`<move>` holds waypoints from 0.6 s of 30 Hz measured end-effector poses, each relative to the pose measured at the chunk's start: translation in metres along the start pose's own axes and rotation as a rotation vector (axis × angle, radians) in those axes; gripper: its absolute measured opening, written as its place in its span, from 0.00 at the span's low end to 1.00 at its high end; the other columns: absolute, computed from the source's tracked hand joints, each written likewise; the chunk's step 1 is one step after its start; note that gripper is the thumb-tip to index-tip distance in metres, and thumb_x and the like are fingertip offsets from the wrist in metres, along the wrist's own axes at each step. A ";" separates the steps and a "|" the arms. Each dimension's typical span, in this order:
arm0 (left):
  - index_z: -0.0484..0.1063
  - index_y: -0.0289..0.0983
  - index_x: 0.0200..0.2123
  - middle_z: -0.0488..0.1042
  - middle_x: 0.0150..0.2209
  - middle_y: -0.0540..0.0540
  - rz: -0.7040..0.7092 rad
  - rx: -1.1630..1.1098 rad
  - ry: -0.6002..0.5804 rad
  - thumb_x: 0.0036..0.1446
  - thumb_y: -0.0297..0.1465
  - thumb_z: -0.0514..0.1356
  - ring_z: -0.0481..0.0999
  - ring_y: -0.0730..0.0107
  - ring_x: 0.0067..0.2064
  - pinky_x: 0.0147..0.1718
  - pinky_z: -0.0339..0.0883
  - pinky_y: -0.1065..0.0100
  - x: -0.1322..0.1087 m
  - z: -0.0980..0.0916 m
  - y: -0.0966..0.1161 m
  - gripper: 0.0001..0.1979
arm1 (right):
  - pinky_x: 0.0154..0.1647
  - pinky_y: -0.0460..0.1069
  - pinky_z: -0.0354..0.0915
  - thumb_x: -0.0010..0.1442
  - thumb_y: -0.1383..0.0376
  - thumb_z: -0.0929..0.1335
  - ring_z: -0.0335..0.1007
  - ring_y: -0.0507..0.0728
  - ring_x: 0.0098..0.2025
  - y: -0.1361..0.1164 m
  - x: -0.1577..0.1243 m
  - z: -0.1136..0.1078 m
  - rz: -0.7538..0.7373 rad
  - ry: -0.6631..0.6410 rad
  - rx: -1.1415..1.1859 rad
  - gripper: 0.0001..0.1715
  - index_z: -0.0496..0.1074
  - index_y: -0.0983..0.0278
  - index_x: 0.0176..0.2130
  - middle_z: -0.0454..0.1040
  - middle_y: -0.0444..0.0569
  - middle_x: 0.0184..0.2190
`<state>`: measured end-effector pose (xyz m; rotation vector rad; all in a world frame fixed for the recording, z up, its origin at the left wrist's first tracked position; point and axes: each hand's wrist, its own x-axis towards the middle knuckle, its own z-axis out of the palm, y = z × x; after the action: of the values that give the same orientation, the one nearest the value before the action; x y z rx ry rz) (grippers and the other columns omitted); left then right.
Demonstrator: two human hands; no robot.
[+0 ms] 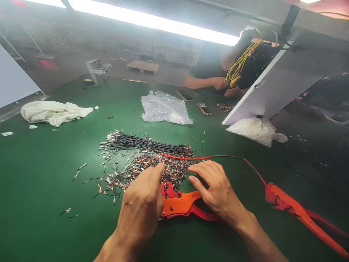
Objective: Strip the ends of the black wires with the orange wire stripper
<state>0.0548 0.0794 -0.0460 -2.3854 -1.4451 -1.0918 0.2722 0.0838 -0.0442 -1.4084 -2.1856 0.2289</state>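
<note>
My left hand (pixel 143 200) is at the near edge of a heap of short wire offcuts (pixel 171 167). Its visible fingers are stretched forward, palm turned inward, and the rest are hidden behind it. My right hand (pixel 216 183) is on the heap's right side, fingers curved and apart, holding nothing visible. Between the hands lies an orange and red wire stripper (pixel 178 205). My left hand covers its left end, while the right hand is over its handles. Beyond the heap lies a bundle of black wires (pixel 141 142), with silvery ends on the left.
A second wire stripper (pixel 289 205) lies at right, by a thin red cord (pixel 226 156) running toward the heap. Farther back are a clear plastic bag (pixel 165 109), phones (pixel 204 109), a white cloth (pixel 51 111) and a tied bag (pixel 253 130). A co-worker's hands (pixel 220 83) hold yellow wires.
</note>
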 end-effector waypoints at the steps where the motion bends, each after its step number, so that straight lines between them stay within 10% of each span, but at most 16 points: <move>1: 0.69 0.29 0.50 0.79 0.38 0.41 -0.009 0.007 -0.007 0.57 0.16 0.49 0.78 0.65 0.35 0.36 0.73 0.63 0.000 0.000 -0.001 0.19 | 0.50 0.60 0.63 0.66 0.64 0.65 0.70 0.60 0.45 -0.001 -0.001 -0.001 0.011 -0.058 -0.015 0.10 0.72 0.63 0.47 0.75 0.52 0.41; 10: 0.72 0.35 0.37 0.76 0.26 0.49 -0.066 0.034 -0.046 0.63 0.23 0.51 0.74 0.71 0.24 0.23 0.65 0.69 0.001 -0.010 -0.006 0.09 | 0.53 0.66 0.68 0.47 0.45 0.75 0.64 0.72 0.57 -0.006 -0.039 -0.018 -0.009 -0.459 -0.206 0.51 0.60 0.59 0.62 0.64 0.61 0.58; 18: 0.73 0.34 0.40 0.81 0.34 0.45 -0.090 -0.045 0.113 0.62 0.25 0.54 0.80 0.69 0.34 0.34 0.73 0.69 0.003 -0.009 -0.013 0.08 | 0.37 0.62 0.71 0.56 0.61 0.71 0.70 0.67 0.39 -0.015 -0.033 -0.013 -0.059 -0.416 -0.308 0.17 0.70 0.64 0.45 0.72 0.56 0.39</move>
<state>0.0404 0.0838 -0.0404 -2.2670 -1.5178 -1.2708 0.2769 0.0460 -0.0382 -1.5662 -2.6917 0.1817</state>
